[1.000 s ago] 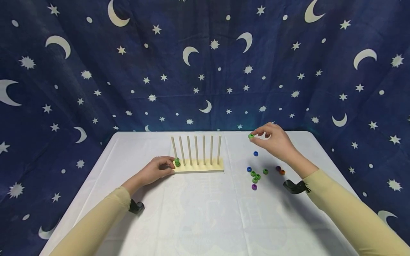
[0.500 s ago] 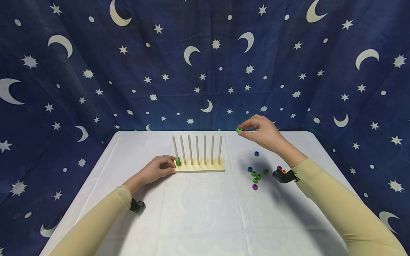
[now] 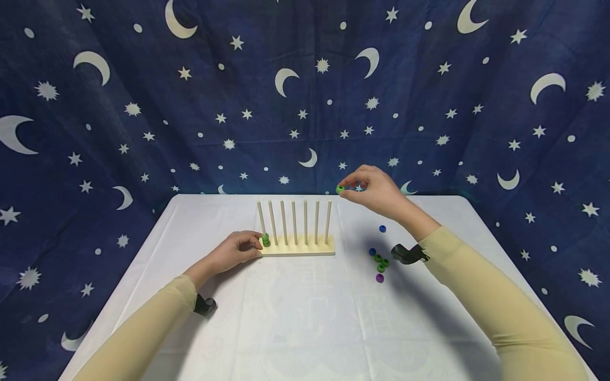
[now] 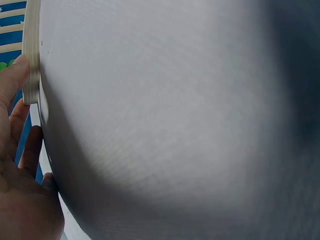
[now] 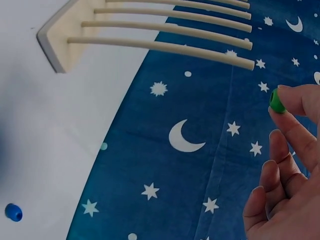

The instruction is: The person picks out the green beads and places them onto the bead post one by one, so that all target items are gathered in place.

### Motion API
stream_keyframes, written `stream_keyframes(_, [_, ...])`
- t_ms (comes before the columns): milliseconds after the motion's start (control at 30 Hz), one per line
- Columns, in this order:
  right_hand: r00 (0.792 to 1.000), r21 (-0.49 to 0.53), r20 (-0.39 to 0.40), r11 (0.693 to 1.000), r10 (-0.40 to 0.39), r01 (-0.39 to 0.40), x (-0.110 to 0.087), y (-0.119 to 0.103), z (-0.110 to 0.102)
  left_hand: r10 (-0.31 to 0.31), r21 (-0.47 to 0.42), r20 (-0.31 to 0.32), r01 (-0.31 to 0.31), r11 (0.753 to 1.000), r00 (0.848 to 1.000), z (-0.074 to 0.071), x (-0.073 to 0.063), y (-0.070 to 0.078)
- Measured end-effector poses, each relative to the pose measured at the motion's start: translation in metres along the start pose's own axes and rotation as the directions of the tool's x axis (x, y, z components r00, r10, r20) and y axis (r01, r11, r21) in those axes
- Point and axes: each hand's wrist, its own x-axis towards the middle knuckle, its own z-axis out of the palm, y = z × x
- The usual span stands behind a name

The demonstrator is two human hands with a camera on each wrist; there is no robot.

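Note:
A pale wooden peg rack with a row of upright pegs stands on the white table. Green beads are stacked low on its leftmost peg. My left hand holds the rack's left end, its thumb against the side of the base in the left wrist view. Up in the air, to the right of the rack and above peg height, my right hand pinches a green bead between thumb and fingertip. The right wrist view shows that bead a short way from the peg tops.
Loose beads lie right of the rack: a blue bead farther back, another blue bead, several green beads and a purple bead nearest me. My right forearm passes over the table beside them. A dark star-patterned cloth hangs behind the table.
My right hand has moved left and up with the green bead, toward the rack. Its forearm now covers the beads at the right of the group. My left hand stays on the rack.

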Motion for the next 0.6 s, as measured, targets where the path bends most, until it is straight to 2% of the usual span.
stream_keyframes(267, [0.999,0.021,0.019,0.999,-0.037,0.037,0.006,-0.011,0.007,-0.023,0.005,0.008,0.023,1.0,1.0,0.0,0.001,0.0])
stream_keyframes(600, [0.996,0.054,0.061,0.997,-0.058,0.054,0.018,-0.022,0.016,-0.022,0.003,0.006,0.022,1.0,1.0,0.0,0.0,0.001])
